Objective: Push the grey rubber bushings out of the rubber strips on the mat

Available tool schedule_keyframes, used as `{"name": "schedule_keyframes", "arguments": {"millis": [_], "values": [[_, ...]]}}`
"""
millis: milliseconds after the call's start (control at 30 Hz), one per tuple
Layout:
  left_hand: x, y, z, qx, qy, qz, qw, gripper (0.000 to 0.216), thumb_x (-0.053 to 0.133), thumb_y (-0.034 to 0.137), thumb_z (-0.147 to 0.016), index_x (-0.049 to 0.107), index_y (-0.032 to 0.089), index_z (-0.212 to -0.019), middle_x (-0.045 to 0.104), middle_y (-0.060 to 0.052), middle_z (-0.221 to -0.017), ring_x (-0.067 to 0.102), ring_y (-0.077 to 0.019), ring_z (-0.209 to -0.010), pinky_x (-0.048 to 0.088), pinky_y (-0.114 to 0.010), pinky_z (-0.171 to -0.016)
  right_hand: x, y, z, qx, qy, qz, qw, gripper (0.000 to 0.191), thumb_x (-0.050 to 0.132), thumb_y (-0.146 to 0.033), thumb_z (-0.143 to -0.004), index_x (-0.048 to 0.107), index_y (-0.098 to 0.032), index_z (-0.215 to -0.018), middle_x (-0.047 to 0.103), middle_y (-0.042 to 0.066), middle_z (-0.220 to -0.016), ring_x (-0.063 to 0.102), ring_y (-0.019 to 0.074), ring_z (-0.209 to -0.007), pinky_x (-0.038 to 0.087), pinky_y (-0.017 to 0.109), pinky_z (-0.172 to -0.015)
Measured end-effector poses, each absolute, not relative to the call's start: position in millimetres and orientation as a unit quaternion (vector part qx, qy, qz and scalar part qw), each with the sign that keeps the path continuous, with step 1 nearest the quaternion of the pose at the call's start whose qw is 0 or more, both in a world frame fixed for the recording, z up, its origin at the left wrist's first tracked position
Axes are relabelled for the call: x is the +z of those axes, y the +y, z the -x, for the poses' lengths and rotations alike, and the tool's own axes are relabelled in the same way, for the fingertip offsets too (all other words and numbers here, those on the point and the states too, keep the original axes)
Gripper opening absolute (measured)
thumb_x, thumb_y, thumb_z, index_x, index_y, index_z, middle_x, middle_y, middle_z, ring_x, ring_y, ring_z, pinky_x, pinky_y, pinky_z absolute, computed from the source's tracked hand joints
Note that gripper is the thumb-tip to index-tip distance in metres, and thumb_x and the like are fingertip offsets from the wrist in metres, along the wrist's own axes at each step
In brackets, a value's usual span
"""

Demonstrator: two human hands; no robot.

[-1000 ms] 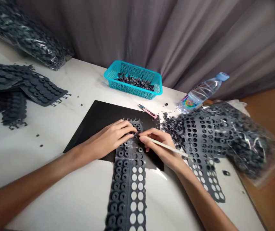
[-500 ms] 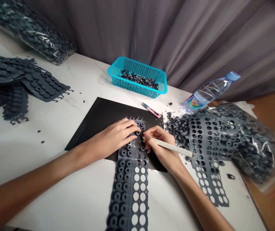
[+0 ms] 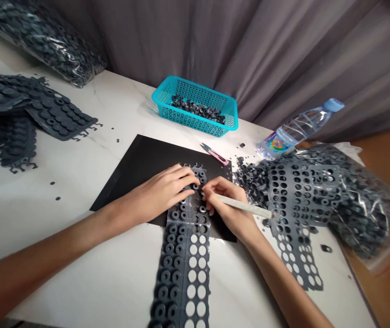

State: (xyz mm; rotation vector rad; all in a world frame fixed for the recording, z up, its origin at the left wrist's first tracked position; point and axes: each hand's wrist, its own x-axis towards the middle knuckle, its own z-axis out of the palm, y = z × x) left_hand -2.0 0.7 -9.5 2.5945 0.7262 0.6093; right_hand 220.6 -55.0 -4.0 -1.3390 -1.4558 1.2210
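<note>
Gray curtains (image 3: 181, 41) hang behind the back edge of a white, marble-veined table (image 3: 79, 291). Mid-table lies a black sheet (image 3: 123, 173), and a dark molded strip (image 3: 184, 273) crosses it toward the table's front edge; ringed pieces fill its left columns, while most right-hand holes are bare. The person's left hand (image 3: 171, 187) rests palm down across the strip's far part, fingers loosely extended and gripping nothing visible. The right hand (image 3: 231, 202) pinches a slim pale stick (image 3: 248, 207) between thumb and fingers, its working end hidden at the strip. Pink-handled snips (image 3: 219, 157) lie at the sheet's far right corner. Near the back edge sits a teal basket (image 3: 188, 122) with dark pieces inside. Toward the right edge are loose dark parts (image 3: 253, 182), a punched-out sheet (image 3: 285, 214), a clear bag (image 3: 369, 228) and a bottle (image 3: 300, 130). Other molded strips (image 3: 58, 111) lie on the left, near another filled bag (image 3: 54, 48).
</note>
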Motion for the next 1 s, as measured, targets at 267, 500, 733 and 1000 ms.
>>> {"name": "schedule_keyframes", "arguments": {"millis": [267, 500, 733, 1000], "values": [[-1, 4, -3, 0.203, 0.266, -0.925, 0.183, 0.019, 0.050, 0.022, -0.108, 0.065, 0.017, -0.120, 0.066, -0.006, -0.120, 0.062, -0.0202, -0.116, 0.041, -0.040, -0.115, -8, -58, -220, 0.465, -0.589, 0.536, 0.386, 0.013, 0.066, -0.031, -0.096, 0.063, -0.020, -0.091, 0.061, -0.001, -0.075, 0.057, 0.0121, -0.061, 0.049, 0.021, -0.052], [-2, 1, -9, 0.242, 0.260, -0.923, 0.151, 0.020, 0.046, 0.017, -0.107, 0.067, 0.016, -0.105, 0.069, -0.007, -0.110, 0.066, -0.0210, -0.103, 0.049, -0.039, -0.104, -6, -58, -219, 0.443, -0.603, 0.549, 0.372, 0.012, 0.065, -0.029, -0.095, 0.062, -0.020, -0.088, 0.060, -0.002, -0.075, 0.056, 0.0123, -0.060, 0.047, 0.022, -0.052], [11, 11, -4, 0.357, 0.373, -0.786, 0.341, 0.013, 0.060, 0.028, -0.102, 0.067, 0.019, -0.097, 0.068, -0.002, -0.100, 0.066, -0.0149, -0.088, 0.054, -0.028, -0.082, -8, -56, -219, 0.478, -0.576, 0.540, 0.384, 0.009, 0.066, -0.027, -0.093, 0.061, -0.021, -0.087, 0.060, -0.003, -0.073, 0.057, 0.0123, -0.059, 0.046, 0.021, -0.051], [9, 14, 6, 0.326, 0.358, -0.661, 0.573, 0.028, 0.069, 0.043, -0.098, 0.071, 0.017, -0.108, 0.075, -0.004, -0.098, 0.071, -0.0168, -0.090, 0.058, -0.030, -0.086, -9, -52, -223, 0.501, -0.523, 0.520, 0.452, 0.017, 0.068, -0.036, -0.094, 0.063, -0.019, -0.094, 0.066, 0.000, -0.076, 0.060, 0.0115, -0.054, 0.051, 0.022, -0.048]]}}
